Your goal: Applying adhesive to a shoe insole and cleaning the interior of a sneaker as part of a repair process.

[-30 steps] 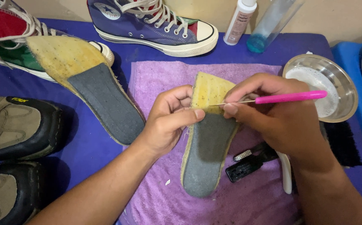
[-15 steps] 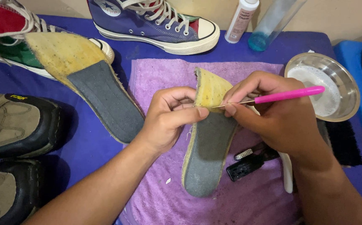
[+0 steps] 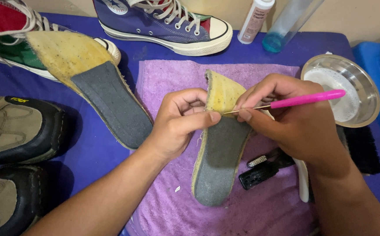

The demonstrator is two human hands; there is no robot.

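My left hand grips the left edge of a worn insole, yellow at the toe and grey at the heel, held tilted over a purple towel. My right hand pinches a thin metal pick with a pink handle; its tip touches the yellow part of the insole, near my left thumb. A second insole of the same kind lies to the left on the blue table cover.
A blue high-top sneaker stands at the back, a red and green one at the far left, two tan and black shoes below it. A steel bowl, two bottles and black brushes sit at right.
The insole has turned slightly more on edge in my left hand, and the pick tip has shifted a little along its yellow part. Both hands keep their grip.
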